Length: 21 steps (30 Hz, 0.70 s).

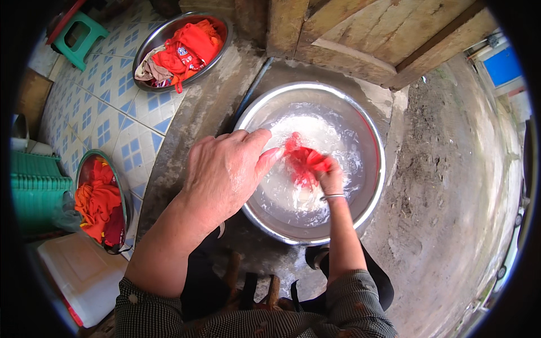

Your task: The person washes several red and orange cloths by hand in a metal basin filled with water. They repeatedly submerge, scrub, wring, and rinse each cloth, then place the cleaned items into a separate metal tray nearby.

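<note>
A large round metal basin [379, 181] of rippling water stands on the concrete before me. My right hand [331, 176], with a metal bangle at the wrist, grips a bright red cloth [312, 160] that trails into the water near the middle of the basin. My left hand [232, 164] is raised over the basin's left rim, back upward, the thumb reaching in towards the cloth. It looks wet and I see nothing held in it; its palm and part of its fingers are hidden from view.
An oval metal basin [146, 44] holds red and beige clothes on the tiles, upper left. Red and orange clothes fill a green-rimmed basin [125, 203] at left. Nearby are a green plastic stool [76, 40], stacked green plastic items [38, 190] and a lidded plastic box [84, 274]. A wooden door [351, 55] borders the top.
</note>
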### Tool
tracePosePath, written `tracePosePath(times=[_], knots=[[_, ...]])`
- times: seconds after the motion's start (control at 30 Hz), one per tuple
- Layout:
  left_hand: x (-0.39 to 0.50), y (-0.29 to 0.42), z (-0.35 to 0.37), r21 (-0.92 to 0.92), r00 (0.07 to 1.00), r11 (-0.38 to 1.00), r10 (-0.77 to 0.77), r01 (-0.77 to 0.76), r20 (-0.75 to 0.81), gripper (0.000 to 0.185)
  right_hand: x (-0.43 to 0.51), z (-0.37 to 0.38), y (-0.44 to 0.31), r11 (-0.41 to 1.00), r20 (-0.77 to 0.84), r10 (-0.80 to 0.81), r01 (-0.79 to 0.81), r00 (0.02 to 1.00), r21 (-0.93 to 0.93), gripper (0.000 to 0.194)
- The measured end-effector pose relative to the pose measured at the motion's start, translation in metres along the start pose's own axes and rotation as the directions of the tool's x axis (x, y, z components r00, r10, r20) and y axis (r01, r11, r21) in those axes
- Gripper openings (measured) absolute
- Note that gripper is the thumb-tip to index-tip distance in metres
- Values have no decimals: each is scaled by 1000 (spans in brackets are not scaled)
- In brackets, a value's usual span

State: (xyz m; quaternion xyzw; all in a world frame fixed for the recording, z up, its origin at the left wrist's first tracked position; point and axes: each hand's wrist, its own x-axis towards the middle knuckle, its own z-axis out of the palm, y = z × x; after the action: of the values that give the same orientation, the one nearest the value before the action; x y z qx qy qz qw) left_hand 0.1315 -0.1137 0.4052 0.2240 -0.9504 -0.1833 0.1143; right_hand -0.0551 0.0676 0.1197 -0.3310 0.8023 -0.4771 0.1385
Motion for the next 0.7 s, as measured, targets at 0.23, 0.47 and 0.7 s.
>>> tracePosePath(times=[0.23,0.47,0.7], knots=[[-1,-10,4,100,989,993,-76,64,129,25,-108,75,73,614,323,552,-112,769,-781,53],[-1,-17,13,78,974,994,-90,76,206,23,-106,59,66,764,727,577,69,372,-641,42],[7,-9,30,47,945,998,26,-44,327,79,-17,-46,-47,853,597,495,-482,631,-198,29]])
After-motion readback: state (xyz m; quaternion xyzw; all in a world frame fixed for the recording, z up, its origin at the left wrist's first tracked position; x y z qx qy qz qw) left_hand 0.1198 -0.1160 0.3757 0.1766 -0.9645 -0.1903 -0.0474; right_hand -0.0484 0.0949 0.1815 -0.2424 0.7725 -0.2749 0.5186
